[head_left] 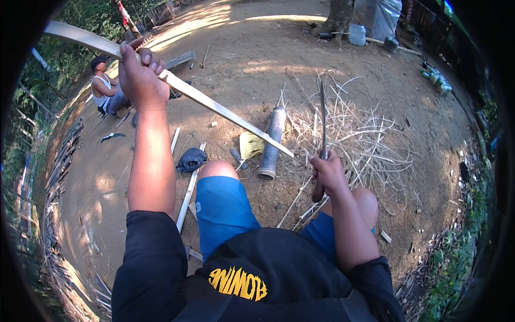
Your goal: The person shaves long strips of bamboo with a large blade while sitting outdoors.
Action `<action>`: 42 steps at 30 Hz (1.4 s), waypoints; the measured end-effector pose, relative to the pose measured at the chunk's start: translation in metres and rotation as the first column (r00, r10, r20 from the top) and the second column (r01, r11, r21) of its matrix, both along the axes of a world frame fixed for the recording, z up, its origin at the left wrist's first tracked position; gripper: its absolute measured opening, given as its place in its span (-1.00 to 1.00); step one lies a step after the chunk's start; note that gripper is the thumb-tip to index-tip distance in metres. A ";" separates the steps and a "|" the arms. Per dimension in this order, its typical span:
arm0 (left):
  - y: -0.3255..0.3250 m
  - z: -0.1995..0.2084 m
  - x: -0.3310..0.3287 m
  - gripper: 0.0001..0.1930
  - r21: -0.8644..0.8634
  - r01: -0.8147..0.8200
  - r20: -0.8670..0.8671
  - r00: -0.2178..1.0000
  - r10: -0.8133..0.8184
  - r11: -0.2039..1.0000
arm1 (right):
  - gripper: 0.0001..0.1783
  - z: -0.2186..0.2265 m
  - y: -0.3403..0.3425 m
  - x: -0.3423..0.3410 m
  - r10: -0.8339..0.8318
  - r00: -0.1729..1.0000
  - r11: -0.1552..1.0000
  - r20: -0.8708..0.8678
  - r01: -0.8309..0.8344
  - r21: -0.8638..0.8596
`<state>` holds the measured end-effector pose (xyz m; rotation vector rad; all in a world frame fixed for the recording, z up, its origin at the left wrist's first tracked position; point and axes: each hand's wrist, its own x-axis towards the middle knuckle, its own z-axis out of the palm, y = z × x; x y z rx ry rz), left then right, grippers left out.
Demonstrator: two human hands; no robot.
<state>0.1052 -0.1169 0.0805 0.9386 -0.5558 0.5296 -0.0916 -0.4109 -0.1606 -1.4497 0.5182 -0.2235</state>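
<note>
My left hand point(140, 75), raised at the upper left, is closed around a long pale bamboo strip point(220, 110). The strip slants from the upper left down to the right, its lower end over a dark bamboo tube point(273, 137) lying on the ground. In front of my right knee, my right hand point(328, 170) grips the dark handle of a long knife point(323, 115), whose narrow blade points away from me. The blade and the strip are apart. Beyond the blade spreads a heap of thin pale shavings point(365, 134).
A person point(107, 88) sits on the ground at the far left. A black plastic bag point(191, 160) and a yellow wrapper point(250, 145) lie near my left knee. A curved dark blade point(112, 137) rests at left. A clear jug point(357, 35) stands by a tree trunk point(339, 16).
</note>
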 end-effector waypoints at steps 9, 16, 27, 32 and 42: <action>-0.023 -0.025 -0.023 -0.57 -0.073 -0.112 -0.082 0.991 0.106 0.991 | -0.47 0.001 -0.003 -0.006 -0.002 0.996 0.987 -0.094 -0.014 -0.159; -0.018 -0.027 -0.023 -0.64 -0.117 -0.094 -0.062 0.994 0.087 0.989 | -0.49 0.006 0.008 -0.003 -0.032 0.995 0.892 0.094 0.071 -0.446; -0.055 -0.093 -0.012 -0.59 -0.083 -0.067 -0.010 0.998 0.066 0.994 | -0.47 0.009 -0.018 0.006 -0.267 0.964 0.882 0.010 0.249 -0.400; -0.047 -0.094 -0.003 -0.52 0.209 -0.087 0.080 0.994 0.072 0.974 | -0.51 0.011 -0.023 0.006 -0.274 0.958 0.930 0.089 0.287 -0.228; 0.033 -0.050 -0.028 -0.44 -0.129 -0.186 0.001 0.982 0.187 0.974 | -0.63 0.011 -0.020 0.005 -0.230 0.959 0.971 0.163 0.217 0.096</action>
